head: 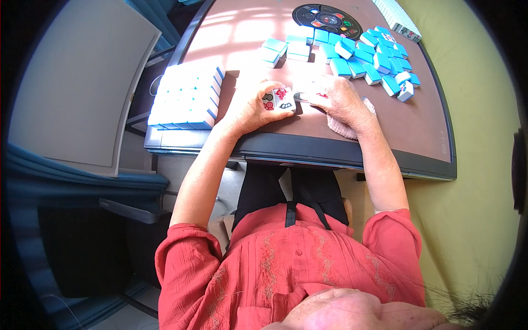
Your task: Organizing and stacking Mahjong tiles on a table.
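Observation:
My left hand [251,105] curls around a pair of face-up mahjong tiles [284,99], thumb and fingers on their outer edges. Just to the right, my right hand [340,97] rests its fingers on more face-up mahjong tiles [305,88], which it partly covers and sunlight washes out; whether it grips one is unclear. Under my right wrist lies a pink cloth [342,127]. Beyond both hands, loose blue-backed mahjong tiles [365,55] lie mostly face down, a few stacked on others.
A block of stacked tiles [181,99] stands at the mahjong table's left front corner. A long row of tiles [398,20] is at the far right edge. The table's round centre panel [328,20] lies beyond the loose tiles. The dark table rim [301,149] runs before me.

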`<action>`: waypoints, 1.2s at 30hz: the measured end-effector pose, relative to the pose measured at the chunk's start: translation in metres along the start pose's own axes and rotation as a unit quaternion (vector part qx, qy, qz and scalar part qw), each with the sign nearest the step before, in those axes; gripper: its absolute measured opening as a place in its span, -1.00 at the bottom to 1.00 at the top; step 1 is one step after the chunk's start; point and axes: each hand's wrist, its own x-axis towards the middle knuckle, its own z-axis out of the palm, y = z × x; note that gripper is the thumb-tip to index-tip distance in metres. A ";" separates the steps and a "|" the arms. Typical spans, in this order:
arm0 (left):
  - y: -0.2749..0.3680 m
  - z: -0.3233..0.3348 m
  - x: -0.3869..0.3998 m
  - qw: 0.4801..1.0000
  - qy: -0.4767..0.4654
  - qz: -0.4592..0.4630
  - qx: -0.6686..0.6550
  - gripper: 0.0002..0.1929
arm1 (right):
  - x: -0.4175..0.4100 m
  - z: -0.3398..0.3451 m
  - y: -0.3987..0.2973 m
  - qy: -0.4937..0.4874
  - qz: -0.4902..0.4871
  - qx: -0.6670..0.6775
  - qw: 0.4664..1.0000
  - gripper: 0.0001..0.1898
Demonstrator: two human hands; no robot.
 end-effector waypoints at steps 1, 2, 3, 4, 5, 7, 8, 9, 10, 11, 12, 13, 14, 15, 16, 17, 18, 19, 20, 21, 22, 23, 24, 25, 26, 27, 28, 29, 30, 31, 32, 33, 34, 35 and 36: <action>0.000 0.000 0.000 1.000 0.000 0.000 0.000 -0.33 | 0.000 0.000 0.000 0.000 0.000 0.000 1.000 -0.63; -0.001 0.001 0.000 1.000 0.001 0.003 -0.002 -0.34 | -0.001 0.001 0.000 0.015 -0.014 0.003 1.000 -0.62; -0.001 0.001 0.000 1.000 0.002 0.006 -0.004 -0.35 | -0.001 0.001 0.000 0.030 -0.028 0.006 0.999 -0.61; -0.002 0.002 0.000 1.000 0.002 0.006 -0.004 -0.35 | -0.002 0.001 -0.001 0.030 -0.029 0.006 0.999 -0.61; -0.002 0.002 0.000 1.000 0.006 0.010 -0.003 -0.37 | -0.002 0.000 -0.003 0.027 -0.028 0.010 0.999 -0.61; -0.003 0.002 0.000 1.000 0.011 0.015 -0.002 -0.39 | -0.002 -0.002 -0.005 0.024 -0.027 0.014 0.999 -0.61; -0.003 0.002 0.001 1.000 0.014 0.018 -0.002 -0.41 | -0.001 -0.002 -0.004 0.014 -0.019 0.011 1.000 -0.60; -0.004 0.002 0.001 1.000 0.017 0.021 -0.003 -0.43 | -0.001 -0.002 -0.004 0.004 -0.010 0.007 1.000 -0.60; -0.003 0.002 0.001 1.000 0.017 0.021 -0.003 -0.43 | -0.001 -0.002 -0.004 0.005 -0.010 0.007 1.000 -0.60; -0.002 0.002 0.001 1.000 0.020 0.024 0.001 -0.43 | -0.001 -0.002 -0.004 0.005 -0.005 0.005 1.000 -0.59; -0.002 0.002 0.000 0.999 0.023 0.028 0.006 -0.44 | -0.001 -0.002 -0.003 0.005 0.000 0.003 1.000 -0.59; -0.002 0.002 0.000 0.999 0.023 0.027 0.006 -0.44 | -0.001 -0.002 -0.004 0.005 0.000 0.003 1.000 -0.59; -0.003 0.003 0.000 0.999 0.024 0.025 0.000 -0.44 | -0.002 -0.002 -0.006 0.009 -0.004 0.000 1.000 -0.58; -0.003 0.003 0.000 0.999 0.025 0.023 -0.006 -0.44 | -0.002 -0.003 -0.007 0.013 -0.007 -0.003 1.000 -0.58; -0.002 0.002 0.000 0.999 0.024 0.023 -0.006 -0.44 | -0.002 -0.003 -0.006 0.013 -0.007 -0.003 1.000 -0.58; -0.001 0.002 0.000 0.999 0.026 0.025 -0.001 -0.45 | -0.002 -0.002 -0.005 0.016 -0.009 -0.007 1.000 -0.58; 0.000 0.001 0.000 0.999 0.028 0.027 0.005 -0.45 | -0.001 -0.002 -0.004 0.018 -0.011 -0.011 1.000 -0.58; 0.000 0.001 0.000 0.999 0.028 0.027 0.005 -0.45 | -0.001 -0.001 -0.003 0.018 -0.011 -0.011 1.000 -0.58; 0.000 0.001 0.000 0.999 0.027 0.026 0.004 -0.46 | -0.001 -0.001 -0.002 0.017 -0.018 -0.007 1.000 -0.58; -0.001 0.001 0.000 0.999 0.026 0.025 0.004 -0.46 | 0.000 -0.001 -0.002 0.015 -0.026 -0.003 1.000 -0.58; -0.002 0.002 0.000 0.999 0.026 0.024 0.005 -0.46 | 0.000 -0.001 -0.003 0.015 -0.026 -0.003 1.000 -0.58; -0.003 0.002 0.000 0.999 0.028 0.026 0.002 -0.47 | 0.000 -0.001 -0.004 0.011 -0.016 -0.006 1.000 -0.58; -0.004 0.003 0.001 0.999 0.029 0.028 -0.002 -0.48 | -0.001 -0.002 -0.005 0.008 -0.006 -0.009 1.000 -0.58; -0.004 0.003 0.001 0.999 0.029 0.029 -0.002 -0.48 | -0.001 -0.002 -0.004 0.008 -0.006 -0.009 1.000 -0.58; -0.005 0.004 0.001 0.999 0.032 0.033 0.000 -0.48 | -0.001 -0.001 -0.004 0.009 -0.002 -0.008 1.000 -0.58; -0.005 0.004 0.001 0.999 0.036 0.037 0.001 -0.49 | -0.001 -0.001 -0.003 0.010 0.002 -0.007 1.000 -0.58; -0.005 0.004 0.001 0.999 0.035 0.037 0.001 -0.49 | -0.001 -0.001 -0.003 0.010 0.002 -0.007 1.000 -0.58; -0.004 0.005 0.002 0.999 0.033 0.035 -0.003 -0.50 | -0.001 -0.001 -0.004 0.013 -0.005 -0.007 1.000 -0.58; -0.004 0.004 0.001 0.999 0.031 0.033 -0.006 -0.51 | -0.001 -0.001 -0.004 0.015 -0.012 -0.006 1.000 -0.59; -0.004 0.004 0.001 0.999 0.031 0.032 -0.006 -0.51 | -0.001 -0.002 -0.006 0.015 -0.012 -0.005 1.000 -0.59; -0.003 0.003 0.001 0.999 0.033 0.033 0.006 -0.52 | -0.002 -0.005 -0.009 0.007 -0.007 -0.007 1.000 -0.59; -0.002 0.003 0.001 0.999 0.036 0.033 0.018 -0.52 | -0.002 -0.006 -0.011 0.000 -0.003 -0.009 1.000 -0.60; -0.002 0.004 0.001 0.999 0.035 0.033 0.018 -0.52 | -0.003 -0.005 -0.009 0.000 -0.002 -0.009 1.000 -0.60; -0.004 0.005 0.001 0.996 0.055 0.056 0.039 -0.54 | -0.003 -0.003 -0.006 0.006 -0.009 -0.005 1.000 -0.61; -0.004 0.005 0.001 0.992 0.074 0.079 0.060 -0.55 | -0.002 -0.001 -0.004 0.013 -0.016 -0.001 1.000 -0.62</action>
